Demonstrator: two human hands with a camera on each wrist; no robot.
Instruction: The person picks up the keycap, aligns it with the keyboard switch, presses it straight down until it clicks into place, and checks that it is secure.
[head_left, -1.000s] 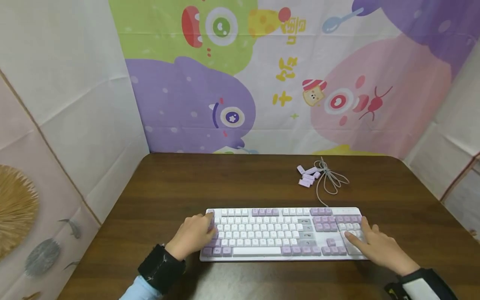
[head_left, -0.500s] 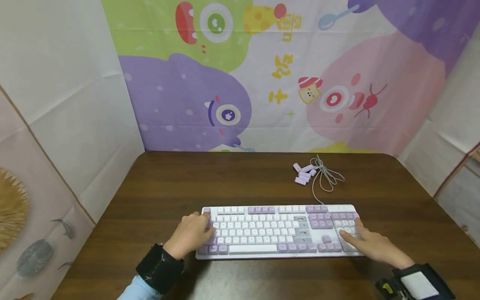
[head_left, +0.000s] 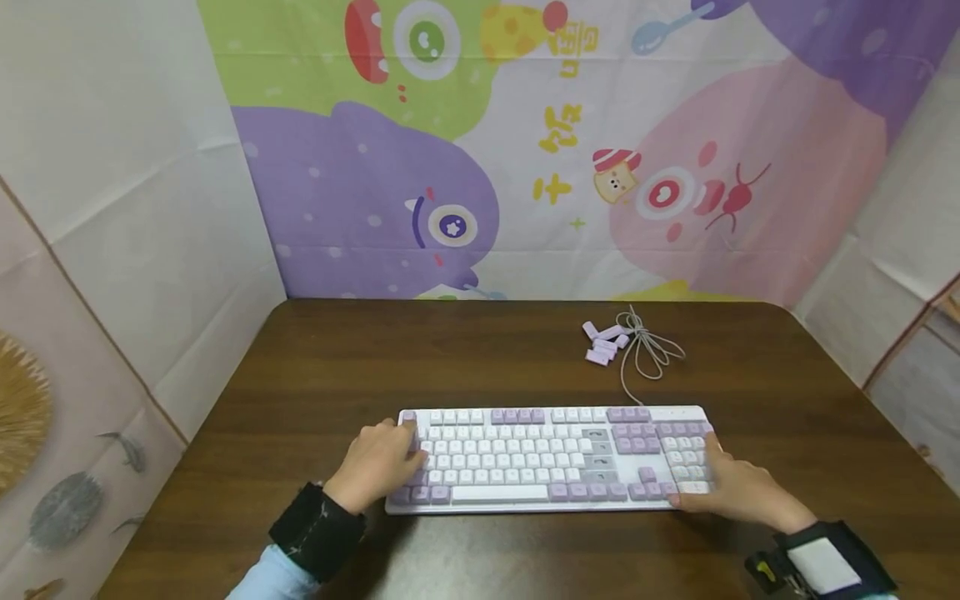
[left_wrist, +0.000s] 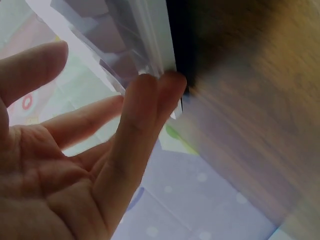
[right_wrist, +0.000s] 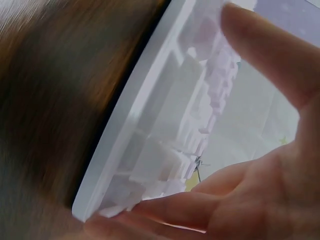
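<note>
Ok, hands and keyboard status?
Left hand at left end of keyboard, right hand at right end. Keyboard keys-up. Cable and purple pieces behind it, clear of hands.

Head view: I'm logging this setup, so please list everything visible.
Table: 1, dark brown, centre and below
Keyboard: 1, white, purple and grey, table's near half
Cable: 1, pale grey, bundled behind keyboard
Small blocks: about six, pale purple, beside cable
Cartoon backdrop: 1, multicoloured, behind table
Side walls: 2, pale, flanking table
Left sleeve: 1, light blue, lower left
Wrist straps: 2, mostly black, one per wrist
Left hand: 1, bare, keyboard's left end
Right hand: 1, bare, keyboard's right end
</note>
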